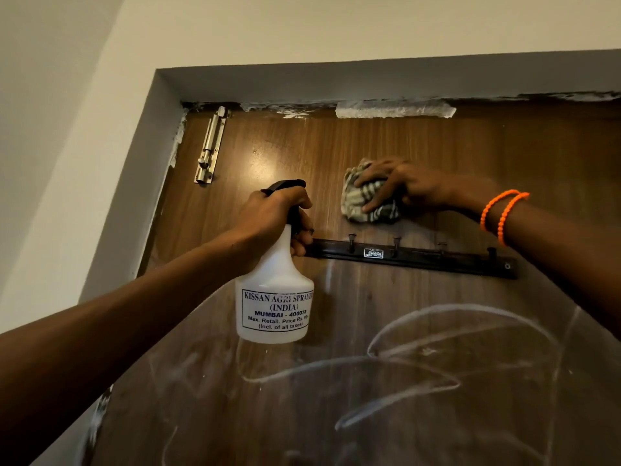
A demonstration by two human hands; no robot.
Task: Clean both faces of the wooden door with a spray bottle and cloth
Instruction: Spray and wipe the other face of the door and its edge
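Left hand [274, 213] has its fingers wrapped tight round the neck of the white spray bottle [275, 297], so the bottle body hangs below them, just in front of the wooden door [420, 331]. Right hand [400, 186] grips the bunched striped cloth [359, 200], fingers spread over it, squashing it against the door right above the black hook rail [420, 257].

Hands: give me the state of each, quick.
Left hand: grips the spray bottle by its neck.
Right hand: presses the cloth against the door, fingers curled over it.
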